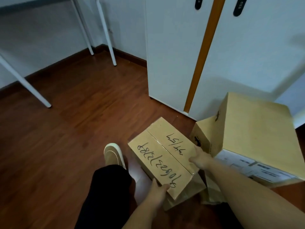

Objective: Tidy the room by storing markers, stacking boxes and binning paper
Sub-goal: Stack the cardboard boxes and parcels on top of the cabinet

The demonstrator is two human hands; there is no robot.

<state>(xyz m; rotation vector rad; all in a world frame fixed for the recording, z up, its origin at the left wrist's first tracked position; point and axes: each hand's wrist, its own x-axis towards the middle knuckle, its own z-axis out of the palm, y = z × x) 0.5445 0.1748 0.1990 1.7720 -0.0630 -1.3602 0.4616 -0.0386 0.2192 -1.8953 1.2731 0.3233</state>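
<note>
A flat cardboard box (163, 156) with black handwritten numbers on its top lies low over the wooden floor, lower centre. My left hand (157, 191) grips its near corner, thumb on top. My right hand (200, 158) holds its right edge. To the right, a larger cardboard box (254, 134) with white labels on its front sits tilted on another cardboard box (202, 134). Under the held box, brown cardboard or paper (194, 190) shows. No markers are in view.
White cabinet doors (173, 55) with an orange strip (201, 55) stand right behind the boxes. White table legs (107, 30) rise at the upper left. My shoe (113, 154) and dark trouser leg (105, 192) are just left of the held box. Wooden floor (66, 121) spreads left.
</note>
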